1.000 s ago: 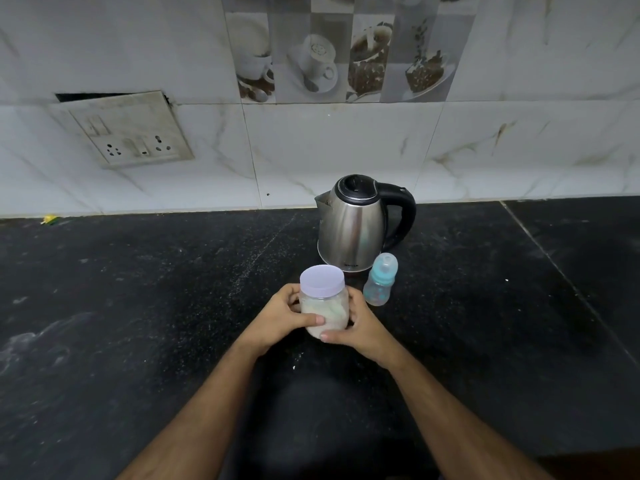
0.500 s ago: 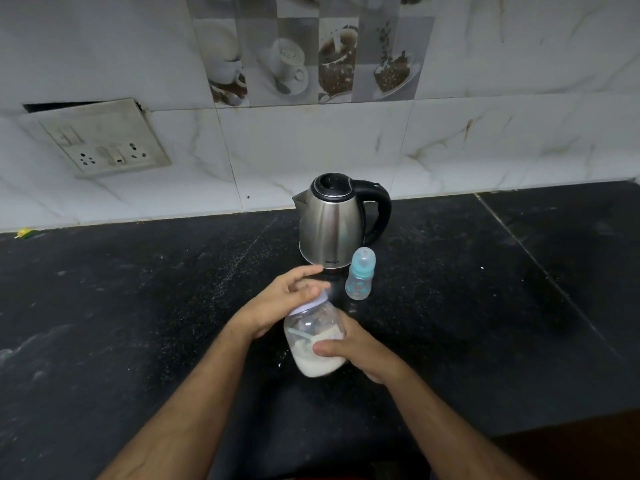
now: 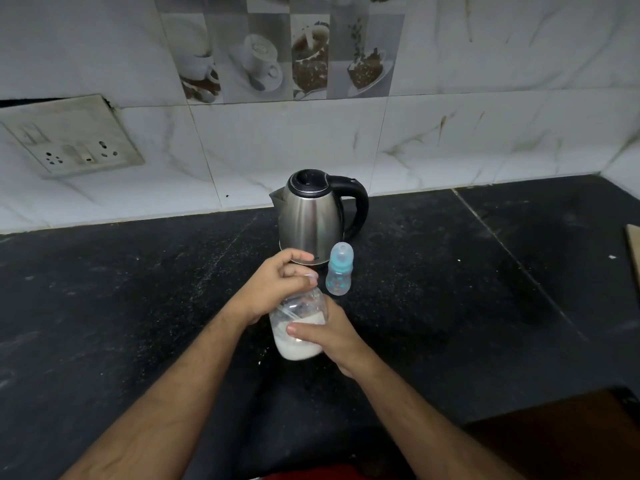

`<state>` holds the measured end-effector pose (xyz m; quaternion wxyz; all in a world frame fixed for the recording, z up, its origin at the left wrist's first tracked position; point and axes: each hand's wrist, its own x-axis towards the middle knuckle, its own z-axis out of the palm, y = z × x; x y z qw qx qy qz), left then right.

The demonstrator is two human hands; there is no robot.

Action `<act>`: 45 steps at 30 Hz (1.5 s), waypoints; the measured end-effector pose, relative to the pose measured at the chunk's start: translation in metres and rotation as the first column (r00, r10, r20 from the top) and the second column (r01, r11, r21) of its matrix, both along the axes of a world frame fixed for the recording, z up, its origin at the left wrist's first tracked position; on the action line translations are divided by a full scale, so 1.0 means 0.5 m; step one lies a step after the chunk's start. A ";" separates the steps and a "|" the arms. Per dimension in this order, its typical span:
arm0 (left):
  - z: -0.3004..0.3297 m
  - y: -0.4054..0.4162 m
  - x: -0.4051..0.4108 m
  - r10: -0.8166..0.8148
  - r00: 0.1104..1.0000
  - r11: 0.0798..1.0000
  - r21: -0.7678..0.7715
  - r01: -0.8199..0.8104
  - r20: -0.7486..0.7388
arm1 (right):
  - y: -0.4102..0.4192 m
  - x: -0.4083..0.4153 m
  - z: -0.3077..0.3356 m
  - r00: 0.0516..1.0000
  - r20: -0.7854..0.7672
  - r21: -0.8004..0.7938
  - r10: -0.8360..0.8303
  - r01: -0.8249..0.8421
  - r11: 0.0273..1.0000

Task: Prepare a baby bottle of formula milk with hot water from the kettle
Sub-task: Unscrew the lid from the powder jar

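A clear jar (image 3: 299, 336) holding white formula powder and a scoop is lifted off the black counter and tilted toward me. My right hand (image 3: 327, 336) grips its body from the right side. My left hand (image 3: 277, 284) is closed over its pale lilac lid (image 3: 311, 276), which is mostly hidden under the fingers. A small baby bottle (image 3: 339, 273) with a blue collar and clear cap stands upright just beyond the jar. Behind the bottle sits the steel kettle (image 3: 311, 220) with a black lid and handle, its handle turned right.
The black stone counter (image 3: 450, 289) runs to a white tiled wall. A switch and socket plate (image 3: 74, 138) hangs loose on the wall at left. A seam crosses the counter at right, and a tan board edge (image 3: 633, 258) shows at the far right.
The jar rose off the counter and tipped toward me. My left hand moved from the jar's side up onto the lid, while my right hand kept hold of the body.
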<state>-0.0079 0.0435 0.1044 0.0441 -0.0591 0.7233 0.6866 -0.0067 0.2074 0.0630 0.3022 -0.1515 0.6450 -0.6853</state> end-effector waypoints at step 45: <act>-0.047 -0.058 0.130 0.289 0.955 0.957 0.014 -0.291 0.062 | -0.034 -0.003 -0.029 0.949 -0.313 0.376 -0.025 0.148 0.915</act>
